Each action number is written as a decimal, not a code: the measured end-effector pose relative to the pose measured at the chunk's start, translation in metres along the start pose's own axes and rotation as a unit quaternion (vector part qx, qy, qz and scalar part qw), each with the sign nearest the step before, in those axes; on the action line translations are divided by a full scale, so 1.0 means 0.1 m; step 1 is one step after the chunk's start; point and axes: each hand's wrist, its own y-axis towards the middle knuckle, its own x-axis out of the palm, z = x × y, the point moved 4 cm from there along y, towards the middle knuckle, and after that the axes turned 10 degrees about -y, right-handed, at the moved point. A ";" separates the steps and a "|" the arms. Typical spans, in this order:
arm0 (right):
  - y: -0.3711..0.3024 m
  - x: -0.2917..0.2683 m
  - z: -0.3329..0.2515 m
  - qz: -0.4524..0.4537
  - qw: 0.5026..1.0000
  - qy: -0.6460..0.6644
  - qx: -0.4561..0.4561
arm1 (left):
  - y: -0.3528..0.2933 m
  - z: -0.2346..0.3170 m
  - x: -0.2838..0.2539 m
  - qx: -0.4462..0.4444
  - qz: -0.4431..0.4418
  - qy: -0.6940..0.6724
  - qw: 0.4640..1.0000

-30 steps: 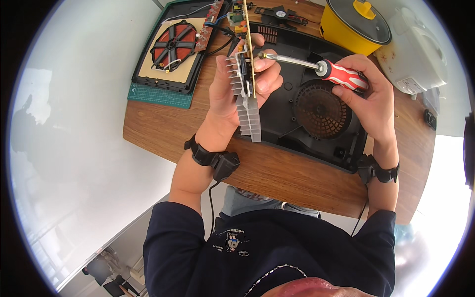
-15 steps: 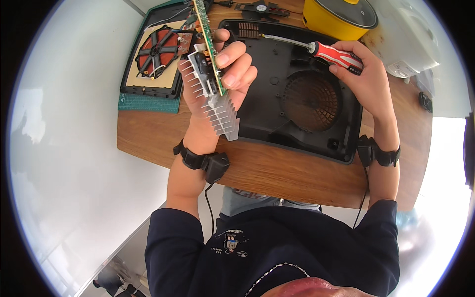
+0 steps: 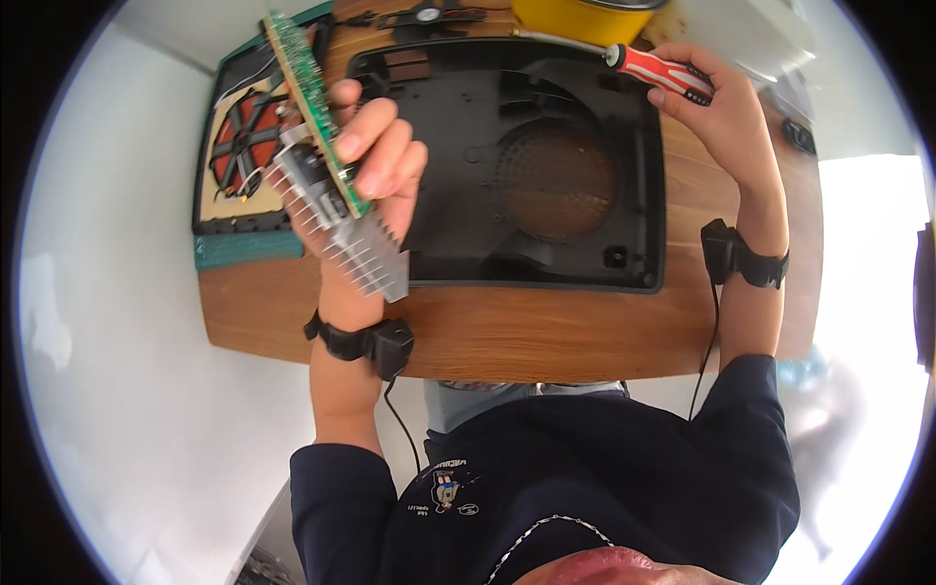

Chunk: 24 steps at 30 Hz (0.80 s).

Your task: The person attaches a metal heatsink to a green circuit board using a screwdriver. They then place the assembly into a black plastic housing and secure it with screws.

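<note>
Raised over the left part of the black plastic housing [image 3: 448,185], my left hand [image 3: 375,146] grips a green circuit board [image 3: 310,107]. The board is tilted, and a silver finned heatsink [image 3: 366,258] and dark components sit on its underside. My right hand [image 3: 717,107] is closed round the red and white handle of a screwdriver [image 3: 663,76]. Its shaft points left, with the tip near the housing's far edge and apart from the circuit board. A round vent grille [image 3: 556,180] shows in the housing.
At the left, a dark casing with a red coil disc [image 3: 244,141] lies on a green cutting mat [image 3: 249,251]. A black fan [image 3: 429,15] and a yellow pot [image 3: 585,19] stand at the back. A small black object [image 3: 799,136] rests on the wooden table [image 3: 487,336] at right.
The view has shifted, so the housing appears farther left. My right hand has carried the screwdriver rightward, away from the housing's slotted vent. The circuit board stays in my left hand.
</note>
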 end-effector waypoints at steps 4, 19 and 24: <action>-0.31 -0.25 0.34 0.035 0.998 -0.006 0.046 | -0.01 -0.05 0.09 0.026 0.040 -0.002 0.999; -1.52 -0.17 1.28 0.138 0.959 -0.044 0.243 | 0.02 -0.08 0.09 0.010 0.029 -0.023 0.999; -1.51 -0.12 1.34 0.118 0.960 -0.055 0.249 | 0.04 -0.10 0.09 0.007 0.034 -0.022 0.999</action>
